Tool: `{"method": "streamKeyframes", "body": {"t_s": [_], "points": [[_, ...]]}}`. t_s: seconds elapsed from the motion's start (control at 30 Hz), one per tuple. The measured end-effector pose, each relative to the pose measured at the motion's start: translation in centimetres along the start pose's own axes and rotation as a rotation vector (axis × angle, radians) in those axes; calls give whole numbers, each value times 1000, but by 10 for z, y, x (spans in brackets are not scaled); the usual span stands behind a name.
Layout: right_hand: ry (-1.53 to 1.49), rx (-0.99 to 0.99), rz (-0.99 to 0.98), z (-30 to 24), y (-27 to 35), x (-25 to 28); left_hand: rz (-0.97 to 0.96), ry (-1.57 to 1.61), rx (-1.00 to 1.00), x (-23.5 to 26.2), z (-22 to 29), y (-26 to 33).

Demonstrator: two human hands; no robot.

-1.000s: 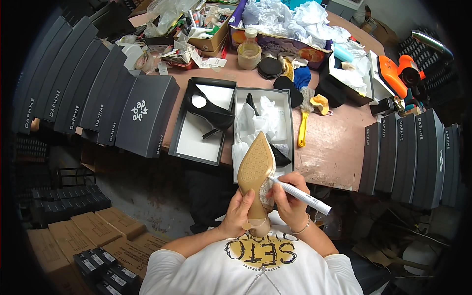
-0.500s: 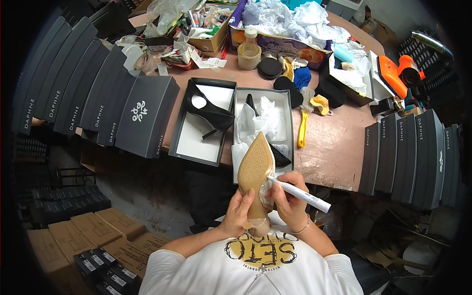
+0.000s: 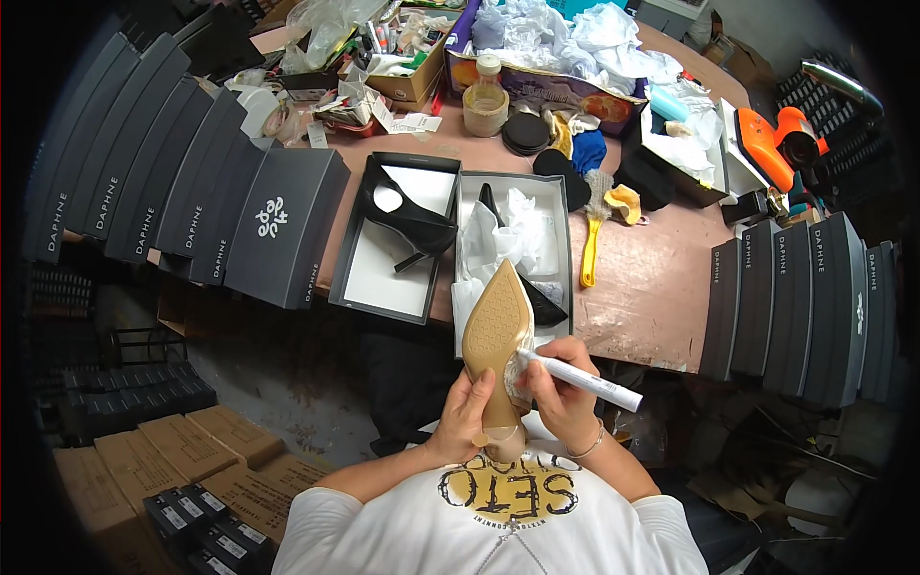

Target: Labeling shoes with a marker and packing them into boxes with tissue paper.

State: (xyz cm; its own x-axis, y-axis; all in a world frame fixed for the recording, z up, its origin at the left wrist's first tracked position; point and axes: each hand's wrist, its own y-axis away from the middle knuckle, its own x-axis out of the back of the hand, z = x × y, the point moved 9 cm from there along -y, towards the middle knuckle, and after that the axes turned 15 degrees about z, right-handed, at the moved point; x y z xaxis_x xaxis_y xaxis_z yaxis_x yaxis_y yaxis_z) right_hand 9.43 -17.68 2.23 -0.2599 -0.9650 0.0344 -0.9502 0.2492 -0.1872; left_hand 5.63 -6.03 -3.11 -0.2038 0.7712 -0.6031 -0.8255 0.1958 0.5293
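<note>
My left hand (image 3: 462, 419) is closed around the waist of a high-heeled shoe (image 3: 497, 326), its tan patterned sole facing up and its pointed toe away from me. In my right hand (image 3: 563, 393) is a white marker pen (image 3: 594, 381), its tip against the shoe's side edge just below the ball of the sole. The shoe's upper is mostly hidden. Just beyond, an open shoebox (image 3: 563, 235) holds white tissue paper (image 3: 522, 230) and part of a black shoe (image 3: 544, 305). A black high heel (image 3: 407, 218) lies in the box lid (image 3: 383, 297) to its left.
Stacked dark shoeboxes flank me, one row (image 3: 201, 192) at left, another (image 3: 781, 307) at right. A yellow-handled brush (image 3: 591, 254), a glass jar (image 3: 486, 107) and a purple carton of tissue (image 3: 546, 91) stand farther back. Brown cartons (image 3: 182, 446) lie low at left.
The marker tip has slid slightly toward me along the shoe's edge, my right hand shifting with it. My left hand and the shoe stay nearly still.
</note>
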Motion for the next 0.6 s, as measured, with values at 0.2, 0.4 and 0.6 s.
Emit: {"method": "streamKeyframes", "body": {"t_s": [0.2, 0.4, 0.6], "points": [[-104, -149, 116, 9, 1, 3, 11, 10, 10, 1, -2, 0], [95, 77, -13, -10, 0, -1, 29, -5, 6, 3, -3, 0], [-47, -90, 31, 5, 1, 3, 82, 30, 65, 3, -1, -1]]}}
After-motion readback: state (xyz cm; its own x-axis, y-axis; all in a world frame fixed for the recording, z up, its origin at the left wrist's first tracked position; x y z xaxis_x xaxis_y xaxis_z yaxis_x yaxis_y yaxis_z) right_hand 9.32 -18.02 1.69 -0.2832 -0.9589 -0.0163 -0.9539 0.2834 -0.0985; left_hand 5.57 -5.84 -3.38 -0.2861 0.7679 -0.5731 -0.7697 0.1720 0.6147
